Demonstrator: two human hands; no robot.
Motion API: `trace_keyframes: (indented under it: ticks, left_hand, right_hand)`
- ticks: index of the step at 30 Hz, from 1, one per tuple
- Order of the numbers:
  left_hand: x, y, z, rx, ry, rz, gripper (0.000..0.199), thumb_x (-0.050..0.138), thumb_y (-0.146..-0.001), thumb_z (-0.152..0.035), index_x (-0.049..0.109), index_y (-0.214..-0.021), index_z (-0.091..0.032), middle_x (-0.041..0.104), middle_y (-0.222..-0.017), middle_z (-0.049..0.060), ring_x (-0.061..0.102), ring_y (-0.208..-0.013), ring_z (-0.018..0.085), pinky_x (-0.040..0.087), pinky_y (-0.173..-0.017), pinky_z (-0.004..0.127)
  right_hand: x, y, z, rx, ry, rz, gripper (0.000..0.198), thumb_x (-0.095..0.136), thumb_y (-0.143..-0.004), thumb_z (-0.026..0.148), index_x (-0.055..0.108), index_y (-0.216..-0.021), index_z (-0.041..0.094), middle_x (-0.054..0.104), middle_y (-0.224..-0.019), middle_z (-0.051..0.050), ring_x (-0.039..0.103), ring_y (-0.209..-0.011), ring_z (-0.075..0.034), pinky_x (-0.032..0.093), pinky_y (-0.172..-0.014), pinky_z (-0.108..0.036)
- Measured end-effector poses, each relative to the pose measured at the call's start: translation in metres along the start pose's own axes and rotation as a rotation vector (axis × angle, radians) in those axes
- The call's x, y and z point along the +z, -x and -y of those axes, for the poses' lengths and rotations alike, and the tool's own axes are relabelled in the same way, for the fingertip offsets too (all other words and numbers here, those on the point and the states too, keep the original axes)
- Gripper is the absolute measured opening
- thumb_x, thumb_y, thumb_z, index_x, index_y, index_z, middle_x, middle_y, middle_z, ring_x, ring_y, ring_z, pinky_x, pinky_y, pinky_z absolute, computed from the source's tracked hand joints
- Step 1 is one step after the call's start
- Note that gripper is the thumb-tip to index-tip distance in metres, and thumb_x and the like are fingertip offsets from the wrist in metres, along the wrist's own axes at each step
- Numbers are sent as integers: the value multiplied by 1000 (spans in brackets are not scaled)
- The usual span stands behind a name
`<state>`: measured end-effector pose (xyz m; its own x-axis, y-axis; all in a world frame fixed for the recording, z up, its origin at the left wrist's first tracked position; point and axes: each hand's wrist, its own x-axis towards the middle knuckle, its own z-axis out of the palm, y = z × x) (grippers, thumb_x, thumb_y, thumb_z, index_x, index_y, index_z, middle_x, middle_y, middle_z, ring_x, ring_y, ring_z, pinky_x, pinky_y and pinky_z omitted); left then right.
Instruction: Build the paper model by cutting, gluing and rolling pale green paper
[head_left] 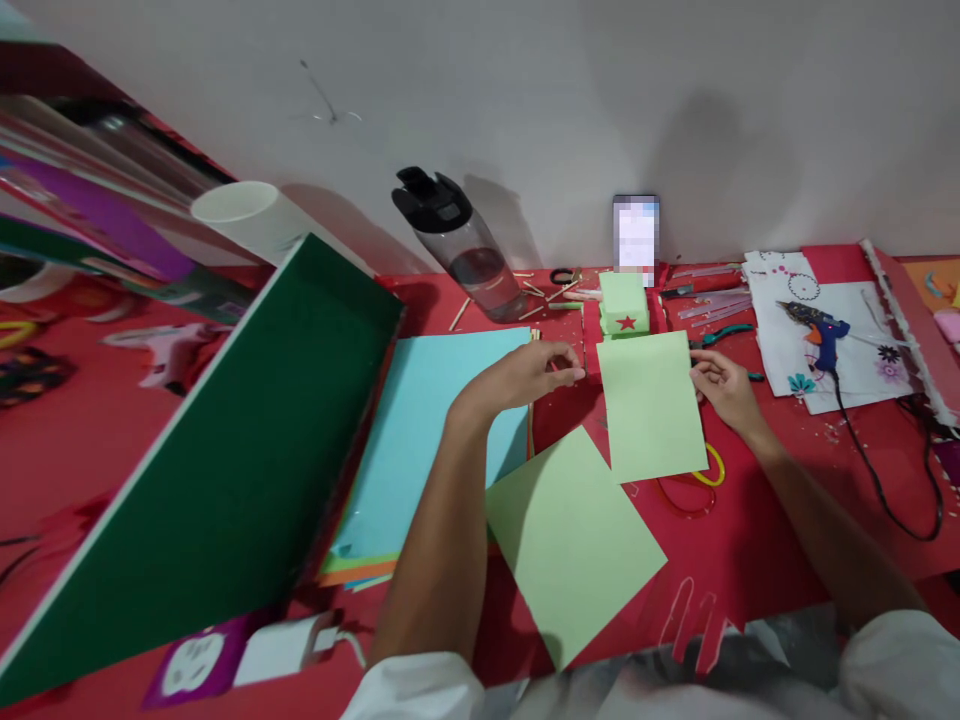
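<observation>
My right hand (726, 392) pinches the right edge of a light green sheet of paper (651, 410), which is tilted up off the table. Left of that sheet, my left hand (534, 376) hovers with loosely curled fingers, thumb and forefinger apart and nothing visible between them. A second light green sheet (577, 550) lies flat and askew nearer to me, partly in shadow. Just behind the held sheet stands a small green paper box (624, 303) with a red star on its front. Yellow-handled scissors (711, 466) are partly covered by the held sheet.
A blue paper stack (442, 430) lies under my left forearm, beside a leaning dark green board (217, 480). A water bottle (476, 255) and a phone (636, 235) stand by the wall. At right, a corded glue gun (823, 338) rests on white paper.
</observation>
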<state>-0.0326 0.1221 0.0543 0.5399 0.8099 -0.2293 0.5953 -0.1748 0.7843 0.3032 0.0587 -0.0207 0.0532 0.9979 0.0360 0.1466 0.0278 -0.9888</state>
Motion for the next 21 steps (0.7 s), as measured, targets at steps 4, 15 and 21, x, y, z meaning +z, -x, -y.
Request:
trace_keyframes:
  ticks: [4,15,21]
  left_hand:
    - [3,3,-8,-2,-91,-23,33,63,-94,-53,72,-102,-22,75,-97,4,65,-79,19,48,-70,31]
    - [21,-7,-23,74,-185,-203,24,57,-99,-42,67,-107,-23,73,-113,6,63,-86,21,46,-77,34]
    - [5,5,-17,-103,-321,59,33,55,-95,-53,69,-100,-24,75,-98,4,64,-81,22,44,-71,32]
  right_hand:
    - [1,1,-1,16,-10,-17,35,77,-83,46,74,-106,20,71,-81,-2,63,-62,-16,53,-55,-29]
    - [0,2,-2,13,-28,-8,40,79,-81,53,78,-106,22,79,-96,-6,72,-84,-21,59,-73,-34]
    - [-4,-1,-6,4,59,-22,40,76,-85,53,76,-109,21,77,-90,-6,70,-78,-20,58,-69,-33]
